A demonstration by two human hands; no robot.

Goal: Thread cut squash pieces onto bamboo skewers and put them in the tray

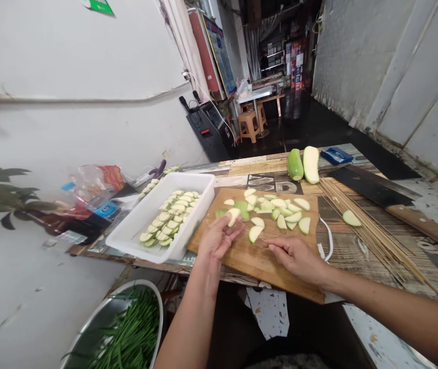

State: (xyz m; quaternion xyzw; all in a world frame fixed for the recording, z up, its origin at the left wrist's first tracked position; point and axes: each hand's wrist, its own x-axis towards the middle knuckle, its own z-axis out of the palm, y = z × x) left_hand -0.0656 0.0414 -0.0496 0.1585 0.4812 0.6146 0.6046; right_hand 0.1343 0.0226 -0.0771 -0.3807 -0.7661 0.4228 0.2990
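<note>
My left hand (216, 240) pinches a pale green squash slice (233, 216) over the near left part of a wooden cutting board (255, 256). My right hand (293, 256) rests on the board's near side, fingers closed on a thin bamboo skewer (259, 238) that carries another slice (255, 233) near its tip. Several loose slices (276, 207) lie spread over the far half of the board. A white plastic tray (126, 237) to the left holds several skewered slices (168, 218).
Two squash halves (303, 164) lie beyond the board, with a cleaver (372, 188) and a bundle of bamboo skewers (368, 233) to the right. One stray slice (351, 219) sits on the skewers. A steel bowl of green chives (126, 333) stands below left.
</note>
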